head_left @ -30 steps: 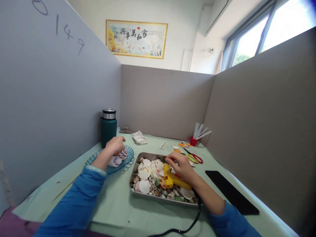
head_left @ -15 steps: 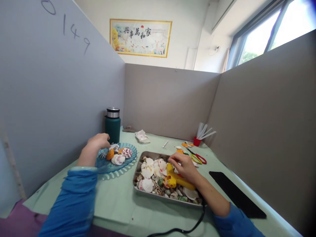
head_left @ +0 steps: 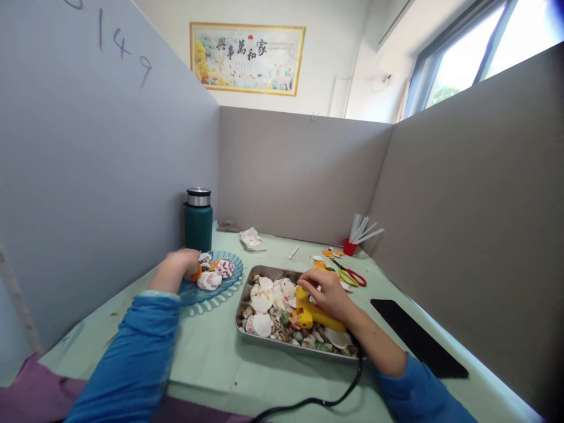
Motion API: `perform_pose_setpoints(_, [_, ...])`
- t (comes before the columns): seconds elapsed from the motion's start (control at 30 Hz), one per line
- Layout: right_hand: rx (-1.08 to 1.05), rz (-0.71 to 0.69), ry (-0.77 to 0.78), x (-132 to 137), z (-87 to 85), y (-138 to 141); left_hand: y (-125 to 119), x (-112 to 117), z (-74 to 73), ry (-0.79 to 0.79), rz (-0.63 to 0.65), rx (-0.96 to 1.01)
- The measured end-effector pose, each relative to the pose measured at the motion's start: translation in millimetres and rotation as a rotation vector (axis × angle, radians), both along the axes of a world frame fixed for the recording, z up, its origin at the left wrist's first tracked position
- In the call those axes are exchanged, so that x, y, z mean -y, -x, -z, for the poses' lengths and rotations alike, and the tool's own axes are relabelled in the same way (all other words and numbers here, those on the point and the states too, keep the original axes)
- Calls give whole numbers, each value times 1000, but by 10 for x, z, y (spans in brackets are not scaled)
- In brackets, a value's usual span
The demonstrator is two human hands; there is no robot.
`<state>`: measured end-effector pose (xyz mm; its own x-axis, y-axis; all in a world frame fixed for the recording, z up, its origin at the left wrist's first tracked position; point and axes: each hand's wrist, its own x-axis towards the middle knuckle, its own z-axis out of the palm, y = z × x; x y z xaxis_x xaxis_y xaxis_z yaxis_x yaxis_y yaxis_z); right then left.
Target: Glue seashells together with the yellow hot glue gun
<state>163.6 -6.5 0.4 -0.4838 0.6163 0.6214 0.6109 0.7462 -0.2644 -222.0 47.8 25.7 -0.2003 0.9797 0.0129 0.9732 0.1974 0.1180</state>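
Note:
My left hand (head_left: 183, 263) reaches down over the left part of a blue scalloped plate (head_left: 233, 285). Its fingers are mostly hidden behind the back of the hand, beside an orange shell (head_left: 196, 273). White and reddish-striped scallop shells (head_left: 210, 281) lie close by on the plate. My right hand (head_left: 324, 288) is over a metal tray (head_left: 255, 339), its fingers bent and drawn together; what they hold, if anything, is hidden. Beneath that hand a yellow glue gun (head_left: 324, 320) rests on the tray's shells (head_left: 263, 302), its black cord (head_left: 326, 402) running toward me.
Behind the plate stands a green bottle (head_left: 198, 223). Crumpled paper (head_left: 252, 238) and a white stick (head_left: 294, 252) lie farther back. At the right are a red cup (head_left: 350, 247) of glue sticks, scissors (head_left: 352, 277) and a black mat (head_left: 416, 335). Grey partitions (head_left: 304, 170) surround the table.
My left hand has moved a little right and lower onto the plate, now against the orange shell. My right hand keeps its place over the tray. The whole view has shifted slightly.

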Motion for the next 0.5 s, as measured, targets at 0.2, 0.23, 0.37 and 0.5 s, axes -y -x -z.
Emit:
perform_pose_setpoints(0.2, [13, 11, 28, 31, -18, 6, -83, 66, -48, 96, -61, 5])
perform_pose_setpoints(0.23, [14, 12, 32, 30, -18, 6, -88, 74, -57, 97, -64, 3])
perform_pose_setpoints(0.37, [20, 6, 42, 15, -7, 2, -102, 73, -94, 78, -77, -12])
perform_pose_setpoints(0.5, [24, -1, 41, 10, 9, 2, -99, 44, -115, 49, -95, -34])
